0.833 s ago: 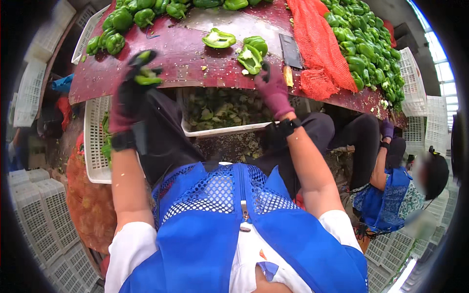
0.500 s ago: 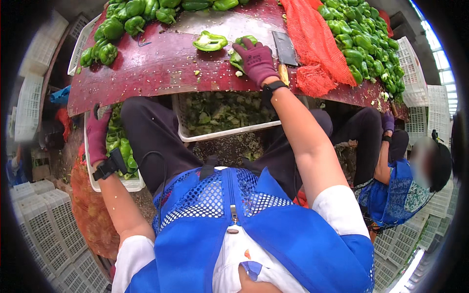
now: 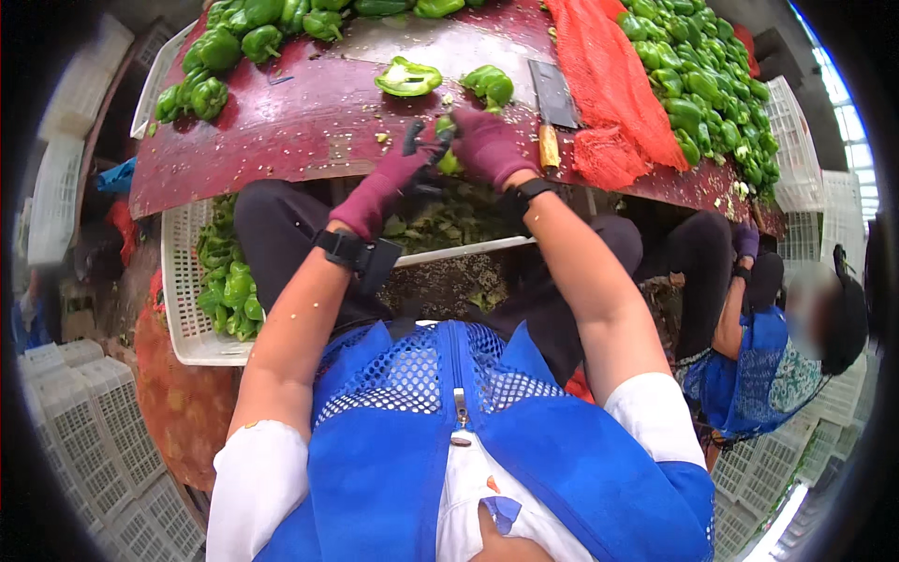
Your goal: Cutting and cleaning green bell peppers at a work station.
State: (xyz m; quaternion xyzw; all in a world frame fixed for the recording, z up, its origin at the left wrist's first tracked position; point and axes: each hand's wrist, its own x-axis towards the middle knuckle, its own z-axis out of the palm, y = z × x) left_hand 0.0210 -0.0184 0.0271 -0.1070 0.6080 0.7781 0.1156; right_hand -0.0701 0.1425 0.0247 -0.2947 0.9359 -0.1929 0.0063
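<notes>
- Both hands are now meeting at the tabletop [image 3: 281, 140] edge: your left hand [image 3: 389, 183], down at the side crate [image 3: 183, 309] moments ago, is joining your right hand [image 3: 487, 145].
- Each is pinching the green pepper piece [image 3: 448, 161] between them, above the scrap tray [image 3: 468, 251].
- Coring appears underway.

Soft daylight from the right, colours vivid, centre sharp; strong fisheye bending and black vignette at the rim.
</notes>
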